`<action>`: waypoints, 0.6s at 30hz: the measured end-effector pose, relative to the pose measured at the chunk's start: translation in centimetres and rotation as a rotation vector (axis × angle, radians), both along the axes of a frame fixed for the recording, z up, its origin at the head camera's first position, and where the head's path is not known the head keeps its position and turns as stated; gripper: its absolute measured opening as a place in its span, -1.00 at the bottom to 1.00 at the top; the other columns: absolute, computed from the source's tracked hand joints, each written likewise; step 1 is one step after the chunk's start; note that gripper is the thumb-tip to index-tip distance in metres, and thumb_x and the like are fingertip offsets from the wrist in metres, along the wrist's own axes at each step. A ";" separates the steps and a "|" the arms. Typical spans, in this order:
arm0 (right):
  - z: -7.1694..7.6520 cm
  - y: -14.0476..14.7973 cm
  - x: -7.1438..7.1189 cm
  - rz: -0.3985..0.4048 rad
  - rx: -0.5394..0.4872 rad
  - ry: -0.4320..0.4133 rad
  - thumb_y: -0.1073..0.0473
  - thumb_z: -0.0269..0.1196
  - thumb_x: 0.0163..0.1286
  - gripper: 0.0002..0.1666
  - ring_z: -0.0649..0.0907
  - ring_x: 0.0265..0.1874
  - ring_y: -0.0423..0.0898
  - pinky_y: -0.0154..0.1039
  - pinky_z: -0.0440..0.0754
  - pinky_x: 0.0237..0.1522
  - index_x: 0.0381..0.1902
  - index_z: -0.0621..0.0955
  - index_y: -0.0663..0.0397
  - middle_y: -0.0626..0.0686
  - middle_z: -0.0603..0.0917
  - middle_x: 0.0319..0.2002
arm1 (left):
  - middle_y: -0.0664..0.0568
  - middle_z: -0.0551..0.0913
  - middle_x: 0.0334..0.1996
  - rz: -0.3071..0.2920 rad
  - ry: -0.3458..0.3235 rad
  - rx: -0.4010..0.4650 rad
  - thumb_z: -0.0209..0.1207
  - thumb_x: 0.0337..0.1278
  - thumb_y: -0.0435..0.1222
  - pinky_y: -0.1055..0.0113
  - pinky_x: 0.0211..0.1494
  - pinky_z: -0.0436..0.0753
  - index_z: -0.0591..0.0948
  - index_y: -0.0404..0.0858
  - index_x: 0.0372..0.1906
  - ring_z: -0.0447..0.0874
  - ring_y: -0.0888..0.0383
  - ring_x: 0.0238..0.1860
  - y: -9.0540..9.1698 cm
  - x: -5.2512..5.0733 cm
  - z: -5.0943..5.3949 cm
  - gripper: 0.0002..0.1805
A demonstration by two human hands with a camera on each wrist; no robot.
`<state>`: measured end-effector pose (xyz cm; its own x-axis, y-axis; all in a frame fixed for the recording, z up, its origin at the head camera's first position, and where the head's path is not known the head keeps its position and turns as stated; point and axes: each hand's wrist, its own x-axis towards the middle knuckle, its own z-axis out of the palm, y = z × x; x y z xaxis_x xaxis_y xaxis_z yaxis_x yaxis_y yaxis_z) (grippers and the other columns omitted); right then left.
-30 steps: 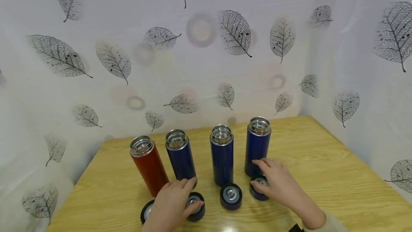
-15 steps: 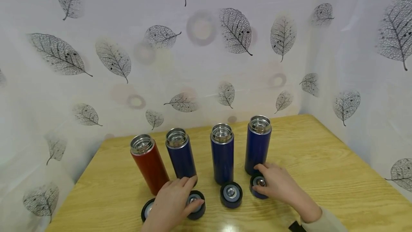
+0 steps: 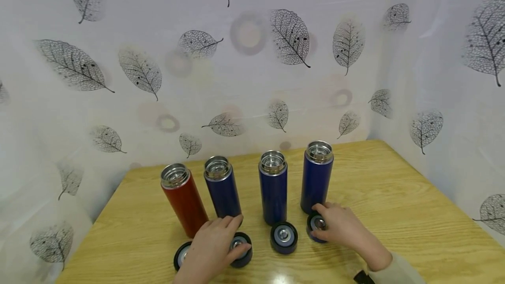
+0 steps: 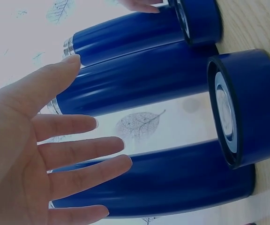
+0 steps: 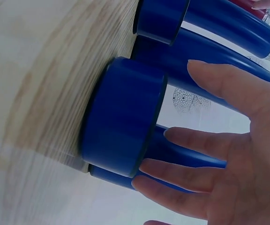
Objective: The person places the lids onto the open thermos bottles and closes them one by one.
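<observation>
My left hand [image 3: 211, 246] hovers with spread fingers over a dark blue bottle lid [image 4: 257, 108], in front of a blue bottle [image 3: 222, 192]. In the left wrist view a gap shows between its fingers and that lid. My right hand [image 3: 339, 227] is at the rightmost blue lid [image 5: 121, 117], its fingers extended by the lid's upper rim; whether they touch it I cannot tell. Just behind stands the rightmost blue bottle [image 3: 316, 179], upright and uncapped. Neither hand holds anything.
A red bottle [image 3: 185, 203] and another blue bottle [image 3: 273, 196] stand uncapped in the same row. Before them lie a blue lid [image 3: 284, 238] and a partly hidden lid [image 3: 179, 255], inner sides up. A leaf-patterned curtain [image 3: 252, 78] hangs behind the wooden table [image 3: 394, 196].
My right hand has moved slightly down and closer to the rightmost lid. The left hand stays about where it was. Bottles and lids have not moved.
</observation>
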<state>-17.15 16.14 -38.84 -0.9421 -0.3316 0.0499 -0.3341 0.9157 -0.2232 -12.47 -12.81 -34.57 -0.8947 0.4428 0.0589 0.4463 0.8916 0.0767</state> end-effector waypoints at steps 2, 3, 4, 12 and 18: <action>0.0 0.0 0.0 0.005 0.007 -0.002 -0.09 0.40 -0.15 -0.35 0.56 -0.28 0.10 0.09 0.46 -0.37 -0.12 0.53 0.14 0.13 0.57 -0.24 | 0.03 0.58 -0.18 -0.004 0.005 0.001 0.02 -0.03 0.20 0.12 -0.15 0.52 0.48 -0.19 0.06 0.55 0.10 -0.21 0.0 0.0 -0.1 -0.34; -0.1 0.0 0.0 0.008 0.009 0.002 -0.09 0.40 -0.15 -0.35 0.56 -0.29 0.10 0.09 0.46 -0.38 -0.13 0.53 0.14 0.13 0.57 -0.25 | 0.03 0.58 -0.19 -0.006 0.009 0.002 0.02 -0.03 0.20 0.12 -0.15 0.52 0.49 -0.19 0.05 0.55 0.10 -0.22 0.0 0.0 -0.1 -0.34; -0.1 0.1 0.0 0.011 0.012 0.006 -0.09 0.40 -0.16 -0.35 0.56 -0.29 0.10 0.09 0.46 -0.38 -0.13 0.53 0.14 0.13 0.57 -0.26 | 0.03 0.58 -0.19 -0.010 0.012 0.004 0.02 -0.02 0.20 0.13 -0.15 0.52 0.49 -0.19 0.05 0.55 0.10 -0.22 0.0 0.0 -0.2 -0.34; -0.8 0.1 0.2 0.035 0.022 0.030 -0.08 0.41 -0.18 -0.36 0.54 -0.29 0.12 0.11 0.45 -0.38 -0.15 0.53 0.15 0.15 0.56 -0.29 | 0.03 0.58 -0.17 -0.030 0.018 0.014 0.02 -0.01 0.19 0.12 -0.14 0.52 0.49 -0.19 0.05 0.54 0.11 -0.19 0.0 -0.1 -0.4 -0.35; -0.7 0.1 0.3 0.031 0.010 0.008 -0.03 0.42 -0.21 -0.36 0.53 -0.30 0.12 0.09 0.44 -0.41 -0.15 0.53 0.16 0.15 0.56 -0.27 | 0.04 0.58 -0.19 -0.044 0.047 0.028 0.05 -0.01 0.17 0.16 -0.17 0.54 0.49 -0.20 0.04 0.55 0.12 -0.21 0.1 -0.1 -0.3 -0.37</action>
<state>-16.86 16.25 -39.51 -0.9309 -0.3613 0.0538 -0.3642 0.9071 -0.2109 -12.54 -12.71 -34.88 -0.8703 0.4794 0.1129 0.4889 0.8687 0.0796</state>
